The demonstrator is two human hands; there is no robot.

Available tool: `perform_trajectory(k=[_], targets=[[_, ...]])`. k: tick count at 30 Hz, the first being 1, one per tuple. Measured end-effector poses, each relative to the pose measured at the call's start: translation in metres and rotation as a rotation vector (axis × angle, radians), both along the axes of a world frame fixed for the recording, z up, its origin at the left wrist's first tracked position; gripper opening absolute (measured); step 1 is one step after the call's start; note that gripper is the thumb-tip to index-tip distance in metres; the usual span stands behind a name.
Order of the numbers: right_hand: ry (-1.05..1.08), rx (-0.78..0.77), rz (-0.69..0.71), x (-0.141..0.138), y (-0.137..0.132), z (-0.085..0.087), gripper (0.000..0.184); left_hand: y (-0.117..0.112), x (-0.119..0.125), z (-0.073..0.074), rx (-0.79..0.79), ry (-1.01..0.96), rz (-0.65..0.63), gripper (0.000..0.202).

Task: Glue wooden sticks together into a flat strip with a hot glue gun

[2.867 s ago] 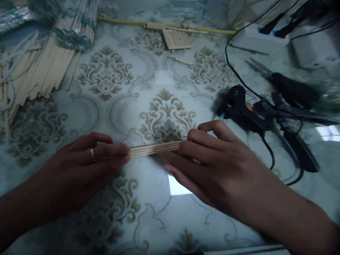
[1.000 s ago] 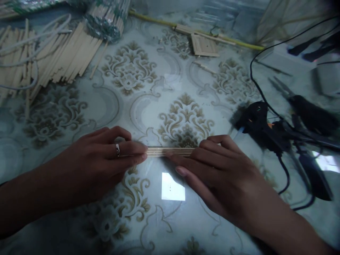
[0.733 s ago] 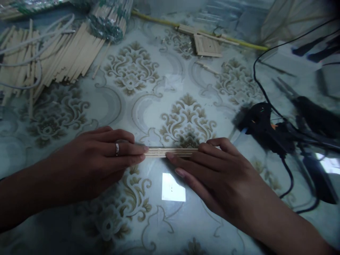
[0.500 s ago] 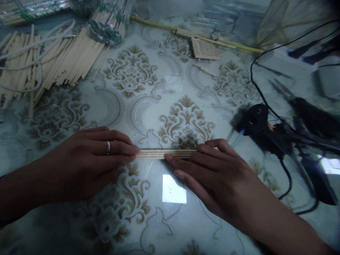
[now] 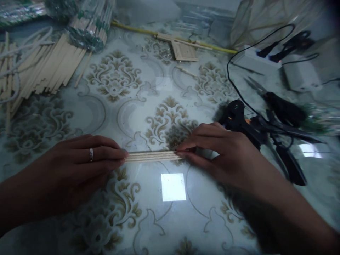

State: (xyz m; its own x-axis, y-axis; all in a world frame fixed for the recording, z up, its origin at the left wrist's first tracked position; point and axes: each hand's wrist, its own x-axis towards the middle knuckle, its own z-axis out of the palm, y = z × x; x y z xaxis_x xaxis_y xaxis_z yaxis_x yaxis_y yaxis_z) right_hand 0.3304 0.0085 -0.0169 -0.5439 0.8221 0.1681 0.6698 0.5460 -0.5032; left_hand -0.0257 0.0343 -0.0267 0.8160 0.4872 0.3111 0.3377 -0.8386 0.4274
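Observation:
Several thin wooden sticks (image 5: 151, 156) lie side by side in a narrow strip on the patterned tabletop. The fingers of my left hand (image 5: 85, 164), which wears a ring, are closed together on the strip's left end. At the other end my right hand (image 5: 228, 152) pinches the sticks between thumb and fingers, with its wrist raised off the table. Both tips of the strip are partly covered by fingers. A black glue gun (image 5: 239, 120) rests just beyond my right hand.
Loose sticks (image 5: 53, 67) and a white cable (image 5: 20, 67) lie at the left, beside a plastic-wrapped bundle (image 5: 87, 30). At the back are a small wooden panel (image 5: 185, 51) and a yellow strip (image 5: 135, 28). Pliers (image 5: 281, 104) and a power strip (image 5: 248, 60) sit at the right.
My right hand has gone from lying flat along the sticks to pinching their right end. My left hand stays at the left end. The whole view has shifted slightly.

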Motion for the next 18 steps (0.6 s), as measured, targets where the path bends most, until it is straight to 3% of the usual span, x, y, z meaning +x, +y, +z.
perform_trajectory(k=[7,14,18], targets=[[0.013,-0.077,-0.008,-0.0010,-0.0010,-0.0021,0.009,-0.0035,-0.0009,-0.0031,-0.035,-0.005,0.044,0.027],[0.026,-0.107,-0.079,-0.0041,-0.0027,-0.0060,0.012,0.0026,-0.0044,-0.0014,0.027,0.041,-0.094,0.028],[0.044,-0.146,-0.100,-0.0058,-0.0016,-0.0046,0.010,-0.0017,-0.0026,-0.0046,0.004,0.034,-0.011,0.028]])
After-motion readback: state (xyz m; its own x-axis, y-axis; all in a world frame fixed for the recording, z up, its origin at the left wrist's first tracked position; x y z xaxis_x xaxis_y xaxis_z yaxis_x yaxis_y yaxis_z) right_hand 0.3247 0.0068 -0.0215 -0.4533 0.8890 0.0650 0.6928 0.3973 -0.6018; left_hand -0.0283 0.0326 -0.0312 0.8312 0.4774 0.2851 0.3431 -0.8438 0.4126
